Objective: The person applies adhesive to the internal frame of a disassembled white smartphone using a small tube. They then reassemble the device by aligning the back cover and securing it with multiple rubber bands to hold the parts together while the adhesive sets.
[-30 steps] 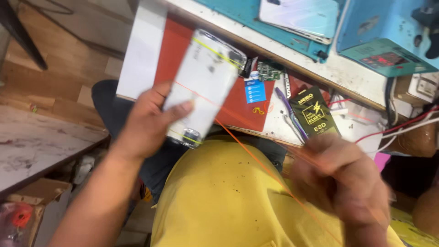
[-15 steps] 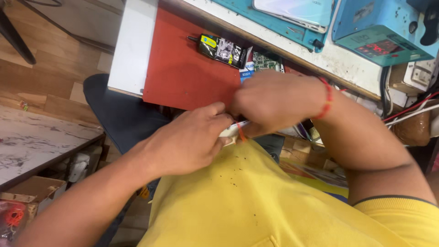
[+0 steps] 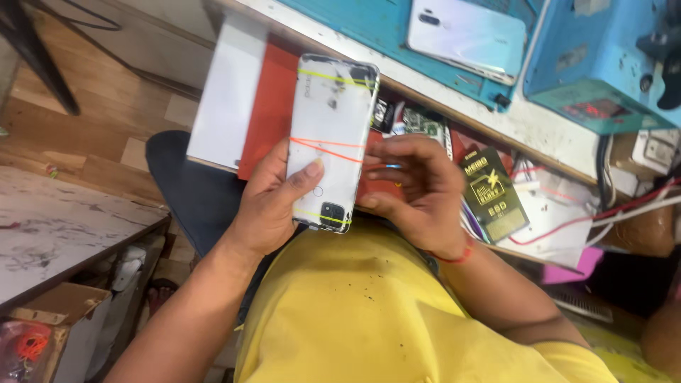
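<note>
The left hand clamps the white phone upright, back showing, long axis pointing away above the lap; the right hand, fingers loosely curled and empty, touches its right edge.

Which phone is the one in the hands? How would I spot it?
Find the red mat at the edge of the workbench. Just in front of it the left hand holds up a white phone, back facing you. Unlike the clean white phone lying on the blue mat, it is smudged and wrapped in yellow and orange rubber bands.
</note>
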